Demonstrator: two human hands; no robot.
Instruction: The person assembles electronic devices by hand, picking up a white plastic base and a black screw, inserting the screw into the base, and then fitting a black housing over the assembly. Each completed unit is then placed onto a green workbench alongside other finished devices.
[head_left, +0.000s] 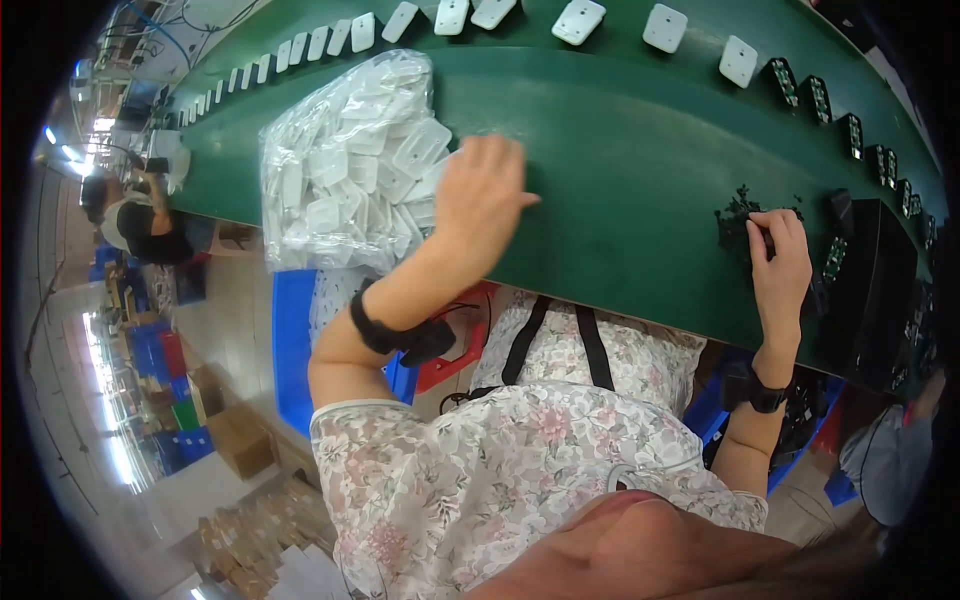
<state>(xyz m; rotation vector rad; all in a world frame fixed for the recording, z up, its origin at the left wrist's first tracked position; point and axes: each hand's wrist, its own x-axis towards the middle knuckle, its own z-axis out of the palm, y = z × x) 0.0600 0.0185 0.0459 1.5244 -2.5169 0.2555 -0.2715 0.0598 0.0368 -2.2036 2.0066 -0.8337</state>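
My left hand [482, 195] is over the green table, at the right edge of a clear plastic bag [285, 225] full of white plastic covers [350, 175]. Its thumb stands apart from the fingers, and I see nothing held in it. Some covers by the bag's mouth are partly hidden behind this hand. Farther right, my right hand [782, 262] has thumb and forefinger pinched together at a loose pile of small black parts [735, 212]. A small black part seems to be between the fingertips, mostly hidden by them.
White covered units [578, 20] stand in a row along the green table's [610, 170] far side. Black housings with circuit boards [818, 98] continue it on the right. A black box [875, 290] stands right of my right hand. Blue bins [293, 350] sit below; another person [150, 225] is far left.
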